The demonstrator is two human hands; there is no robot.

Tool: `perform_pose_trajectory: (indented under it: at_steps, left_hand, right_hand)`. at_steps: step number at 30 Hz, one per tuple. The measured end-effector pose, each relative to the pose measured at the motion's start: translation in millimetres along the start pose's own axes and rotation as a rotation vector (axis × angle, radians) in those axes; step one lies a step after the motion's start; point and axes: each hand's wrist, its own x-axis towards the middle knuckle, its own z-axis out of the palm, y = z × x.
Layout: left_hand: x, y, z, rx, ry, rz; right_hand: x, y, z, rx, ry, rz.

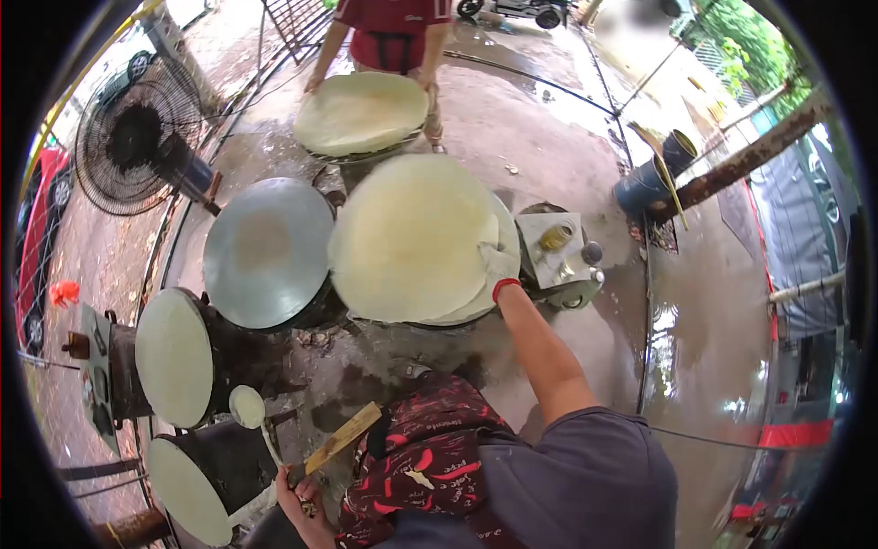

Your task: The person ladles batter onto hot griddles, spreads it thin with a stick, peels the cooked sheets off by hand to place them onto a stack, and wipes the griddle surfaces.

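Note:
A white glove with a red cuff covers my right hand. Its fingers are closed at the right edge of a large, thin, pale flatbread, which lies over a wide round surface with more pale sheet showing beneath. Low in the view, my left hand is wrapped around a long-handled ladle whose bowl is coated with pale batter. A flat wooden stick with a dark end also sticks out from that hand. Left of the flatbread is a bare round metal griddle.
Two batter-covered griddles stand at the left. Ahead, a person in a red shirt is at a round tray of flatbread. Jars stand on a small table at the right. A fan stands at far left.

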Motion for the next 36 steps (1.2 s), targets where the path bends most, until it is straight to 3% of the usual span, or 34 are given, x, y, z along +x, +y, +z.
perform_pose_trajectory:
  at_steps: [5, 8, 12, 13, 16, 17, 19, 21, 22, 24, 27, 30, 33, 36]
  left_hand:
    - [-22.9, -14.4, 35.1, 0.049, -0.071, -0.076]
    - [-30.2, -21.7, 37.5, 0.055, -0.084, -0.073]
    - [-37.1, -27.2, 30.3, 0.069, -0.095, -0.07]
    - [-39.4, -28.2, 29.9, 0.06, -0.102, -0.082]
    - [-44.2, -31.6, 24.9, 0.022, -0.102, -0.1]
    - [-41.5, -33.0, 19.5, 0.001, -0.089, -0.092]
    - [-42.5, -34.7, 13.8, -0.026, -0.065, -0.068]
    - [-47.4, -36.4, 11.6, -0.03, -0.04, -0.042]
    - [-53.4, -36.7, 14.4, -0.008, -0.045, -0.044]
    - [-66.2, -35.7, 21.4, 0.033, -0.053, -0.047]
    - [-44.4, -38.2, -10.6, -0.016, -0.072, -0.055]
    - [-62.3, -38.2, 3.2, 0.001, -0.037, -0.072]
    - [-69.8, -40.1, 9.0, -0.028, 0.04, -0.03]
    - [-58.5, -46.7, -2.7, -0.202, 0.064, -0.01]
  right_hand:
    - [4.7, 3.6, -51.9, -0.695, 0.224, -0.175]
    - [10.0, 33.4, -64.7, -0.498, 0.39, -0.1]
    - [-19.8, 47.4, -59.1, -0.34, 0.31, 0.021]
    - [-24.1, 54.4, -50.0, -0.21, 0.361, 0.033]
    - [-17.3, 67.0, -34.9, 0.25, 0.146, 0.09]
    - [-10.4, 65.3, -26.7, 0.22, 0.172, 0.159]
    - [-7.2, 23.0, -27.1, 0.168, 0.085, 0.094]
    - [7.0, -9.7, -17.0, 0.411, -0.063, 0.018]
    - [17.7, -22.9, -9.0, 0.683, -0.168, -0.025]
    - [12.6, -77.3, -1.3, 0.793, -0.234, 0.208]
    - [6.6, -147.0, 27.6, 0.592, -0.103, 0.292]
    - [-45.7, -195.1, 29.6, 0.637, -0.434, -0.152]
    - [-93.4, -263.4, 2.0, 0.508, -0.551, -0.351]
    - [-91.2, -319.7, -6.9, 0.355, -0.771, -0.366]
